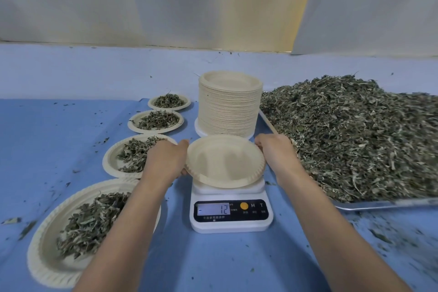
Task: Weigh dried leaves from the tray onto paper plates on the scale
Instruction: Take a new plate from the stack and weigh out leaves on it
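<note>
Item held: one empty round beige paper plate with crimped rim (225, 161), pinched at opposite edges by two bare hands. Left hand (166, 160): thumb over the left rim, fingers curled beneath it. Right hand (276, 153): fingers closed on the right rim. Plate tilted, near edge low, sitting over the platform of the white digital kitchen scale (231, 223) directly below the grip; whether it rests on the platform or hangs just above cannot be told. Scale display (214, 208), toward the person from the grip: reads minus 12, with an orange round button (244, 205) beside it. Beyond the grip, just behind the held plate: tall stack of matching beige paper plates (230, 106). Right of the right hand, just beside it: large silver metal tray (379, 204) heaped with grey-green dried leaves (355, 137). Left of the left hand: row of four beige paper plates with leaf portions (106, 161), running from near to far; the left forearm crosses over the two nearest. Under everything: blue cloth (225, 263), scattered with leaf crumbs.
</note>
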Tool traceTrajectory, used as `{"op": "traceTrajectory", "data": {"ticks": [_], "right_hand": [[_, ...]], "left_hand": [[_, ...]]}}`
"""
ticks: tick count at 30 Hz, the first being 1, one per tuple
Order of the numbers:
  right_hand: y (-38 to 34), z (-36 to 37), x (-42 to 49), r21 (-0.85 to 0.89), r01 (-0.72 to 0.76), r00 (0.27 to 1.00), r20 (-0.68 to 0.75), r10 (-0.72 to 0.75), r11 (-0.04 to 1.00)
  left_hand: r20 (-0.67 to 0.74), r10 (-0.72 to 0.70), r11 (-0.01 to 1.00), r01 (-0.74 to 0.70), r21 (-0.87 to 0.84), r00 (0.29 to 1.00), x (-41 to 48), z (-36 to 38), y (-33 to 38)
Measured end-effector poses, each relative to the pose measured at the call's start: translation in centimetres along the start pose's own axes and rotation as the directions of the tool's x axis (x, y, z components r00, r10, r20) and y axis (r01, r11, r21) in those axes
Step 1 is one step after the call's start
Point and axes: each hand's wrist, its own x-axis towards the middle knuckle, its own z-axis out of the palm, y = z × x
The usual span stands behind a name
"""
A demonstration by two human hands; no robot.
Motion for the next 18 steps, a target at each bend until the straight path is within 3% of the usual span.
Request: {"op": "traceTrajectory", "data": {"ticks": [9, 11, 15, 18], "right_hand": [[0.4, -0.4, 0.0, 0.012, -0.005, 1.0, 0.016, 0.005, 1.0], [0.3, -0.4, 0.1, 0.015, 0.014, 1.0, -0.011, -0.014, 1.0], [0.1, -0.3, 0.1, 0.036, 0.055, 0.997, -0.053, -0.053, 0.998], [0.3, -0.3, 0.0, 0.029, 0.016, 0.998, -0.057, -0.014, 0.999]], "left_hand": [[0.049, -0.069, 0.991, 0.074, -0.113, 0.996, 0.6, -0.2, -0.2], [0.005, -0.022, 0.994, 0.022, -0.106, 1.0, 0.4, -0.3, 0.1], [-0.149, 0.216, 0.976, -0.215, 0.024, 0.965, -0.5, -0.1, 0.8], [-0.169, 0.237, 0.971, -0.234, 0.041, 0.957, -0.8, 0.2, 1.1]]}}
